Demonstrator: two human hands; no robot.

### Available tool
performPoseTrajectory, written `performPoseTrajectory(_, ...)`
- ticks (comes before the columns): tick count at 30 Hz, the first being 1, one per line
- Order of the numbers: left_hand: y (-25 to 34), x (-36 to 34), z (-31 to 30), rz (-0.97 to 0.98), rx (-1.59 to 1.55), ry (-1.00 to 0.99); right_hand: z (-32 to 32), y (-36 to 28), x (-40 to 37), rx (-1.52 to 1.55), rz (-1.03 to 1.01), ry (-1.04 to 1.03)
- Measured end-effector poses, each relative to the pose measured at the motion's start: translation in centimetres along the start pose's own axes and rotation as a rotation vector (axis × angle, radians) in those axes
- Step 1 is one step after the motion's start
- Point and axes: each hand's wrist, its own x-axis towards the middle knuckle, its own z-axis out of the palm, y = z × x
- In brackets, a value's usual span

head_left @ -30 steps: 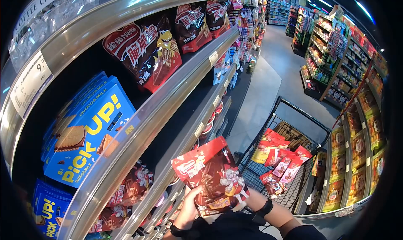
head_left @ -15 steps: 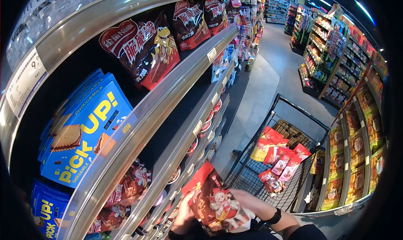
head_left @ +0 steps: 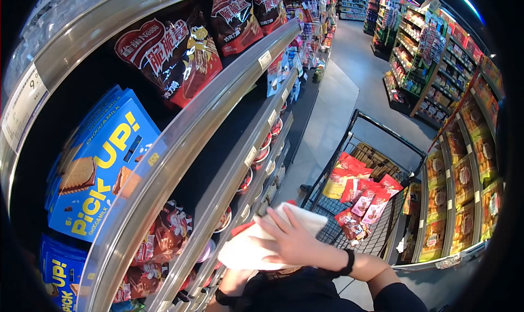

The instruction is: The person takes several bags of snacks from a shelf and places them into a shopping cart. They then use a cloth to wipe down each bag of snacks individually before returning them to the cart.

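A snack bag [head_left: 248, 252], its pale side up and a red edge at its upper left, is tilted in front of me beside the shelves. My right hand [head_left: 289, 241] lies across this pale surface with its fingers spread. Beneath the lower left part, my left hand [head_left: 236, 279] holds the bag; its fingers are hidden under it. Just left of my hands, red-brown snack bags [head_left: 169, 233] fill a lower shelf. Beyond my right hand stands a black wire shopping cart [head_left: 327, 205] containing several red, yellow and pink bags [head_left: 363, 195].
Blue Pick Up boxes [head_left: 101, 173] and red-brown Nestle bags [head_left: 169, 61] sit on the left shelf, behind a clear front rail [head_left: 164, 159]. A grey floor aisle [head_left: 333, 88] runs ahead. Yellow packages [head_left: 464, 186] line the right shelves.
The bag has turned from its printed brown-red face to its pale side. My right hand has moved from the bag's right edge onto its surface. The view has shifted slightly.
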Motion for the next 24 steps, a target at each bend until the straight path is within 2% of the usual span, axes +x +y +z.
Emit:
performPoseTrajectory(3,0.5,-0.5,0.6,0.044,0.252,0.040,1.2,0.8,1.6,0.059,-0.039,0.067)
performPoseTrajectory(7,1.8,0.4,-0.7,-0.092,-0.218,-0.141,3.5,0.4,-0.1,0.046,-0.089,0.082)
performPoseTrajectory(10,2.8,0.9,1.5,-0.151,-0.461,-0.226,4.1,-1.1,-2.9,-0.070,-0.105,0.096)
performPoseTrajectory(11,3.6,1.0,6.2,-0.061,-0.334,-0.006,5.5,-0.9,-4.1,-0.125,-0.185,0.184)
performPoseTrajectory(12,3.9,1.0,7.5,-0.019,-0.285,0.069,6.9,-0.3,-5.2,-0.125,-0.185,0.185)
performPoseTrajectory(14,4.6,1.0,10.0,0.052,-0.176,0.225,8.9,0.6,-6.7,-0.006,-0.097,0.315)
performPoseTrajectory(15,4.5,1.0,9.7,-0.029,-0.216,0.154,8.5,0.4,-6.1,0.167,0.004,0.415)
performPoseTrajectory(16,3.8,0.8,9.3,-0.015,-0.082,0.198,7.2,0.5,-5.1,0.218,0.078,0.495)
performPoseTrajectory(18,2.3,0.3,8.4,-0.006,0.190,0.294,2.3,-0.1,-1.3,0.650,0.422,0.714)
performPoseTrajectory(22,1.8,1.3,7.2,-0.002,0.292,0.344,0.0,2.5,-1.2,0.866,0.440,0.618)
performPoseTrajectory(24,2.5,1.2,7.7,0.056,0.312,0.269,-0.5,2.6,-1.9,0.890,0.547,0.388)
